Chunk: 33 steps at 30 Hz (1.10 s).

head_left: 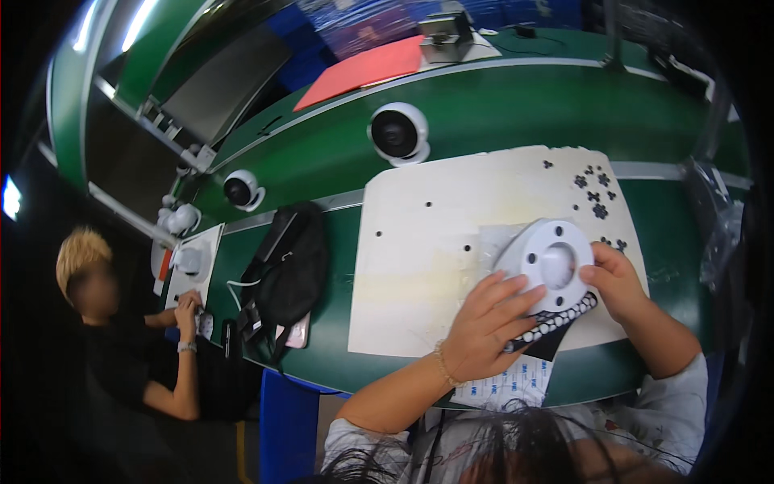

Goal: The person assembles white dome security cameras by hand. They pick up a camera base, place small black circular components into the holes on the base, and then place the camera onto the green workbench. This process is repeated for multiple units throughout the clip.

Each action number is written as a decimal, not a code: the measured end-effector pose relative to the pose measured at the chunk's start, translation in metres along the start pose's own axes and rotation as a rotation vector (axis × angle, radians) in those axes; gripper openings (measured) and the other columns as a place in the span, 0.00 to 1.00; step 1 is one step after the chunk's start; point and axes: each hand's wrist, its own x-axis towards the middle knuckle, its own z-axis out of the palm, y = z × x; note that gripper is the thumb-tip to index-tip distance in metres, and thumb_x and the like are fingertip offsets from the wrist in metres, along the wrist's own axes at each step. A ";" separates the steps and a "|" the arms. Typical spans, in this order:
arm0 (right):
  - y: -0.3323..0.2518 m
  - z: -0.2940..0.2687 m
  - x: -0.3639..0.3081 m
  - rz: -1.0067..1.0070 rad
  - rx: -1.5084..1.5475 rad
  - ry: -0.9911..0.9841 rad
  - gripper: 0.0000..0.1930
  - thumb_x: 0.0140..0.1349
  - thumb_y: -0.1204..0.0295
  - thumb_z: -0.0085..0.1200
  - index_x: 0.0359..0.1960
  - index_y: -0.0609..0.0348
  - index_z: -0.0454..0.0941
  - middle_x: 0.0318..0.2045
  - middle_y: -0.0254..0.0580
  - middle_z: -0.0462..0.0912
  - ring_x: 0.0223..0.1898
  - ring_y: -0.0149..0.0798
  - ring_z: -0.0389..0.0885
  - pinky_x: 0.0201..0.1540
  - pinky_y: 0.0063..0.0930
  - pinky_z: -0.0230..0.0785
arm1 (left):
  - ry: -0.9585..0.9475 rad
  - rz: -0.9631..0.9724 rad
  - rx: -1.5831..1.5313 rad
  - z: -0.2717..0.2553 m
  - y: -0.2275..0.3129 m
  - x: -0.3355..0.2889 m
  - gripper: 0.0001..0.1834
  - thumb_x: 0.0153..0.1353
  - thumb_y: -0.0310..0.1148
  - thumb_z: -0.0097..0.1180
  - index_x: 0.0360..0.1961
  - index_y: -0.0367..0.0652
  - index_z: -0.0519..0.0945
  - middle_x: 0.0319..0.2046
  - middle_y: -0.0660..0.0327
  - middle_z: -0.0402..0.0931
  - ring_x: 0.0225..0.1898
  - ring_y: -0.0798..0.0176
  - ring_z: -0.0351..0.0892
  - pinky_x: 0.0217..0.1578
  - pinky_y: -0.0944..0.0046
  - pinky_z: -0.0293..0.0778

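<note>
White ring (540,239) is held between the left hand (488,329) and right hand (619,284), over a pale board (415,290). The left one partly blocks a dotted strip (562,319) at the ring's 6 o'clock; black bits (600,211) lie at 1, a bag (304,270) at 9.

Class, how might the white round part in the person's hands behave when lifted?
The white round part is probably stiff: its rim shows no bend at the right hand. Its smooth-looking surface may be slippery. The large opening hints at lightness.
</note>
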 end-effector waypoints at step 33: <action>-0.069 0.085 0.071 -0.561 -0.208 -0.301 0.08 0.57 0.73 0.46 0.32 0.66 0.75 0.34 0.46 0.78 0.38 0.40 0.75 0.42 0.31 0.66 | 0.341 -0.555 -0.102 -0.009 -0.055 -0.016 0.23 0.49 0.29 0.58 0.47 0.36 0.71 0.49 0.50 0.66 0.56 0.50 0.60 0.56 0.60 0.56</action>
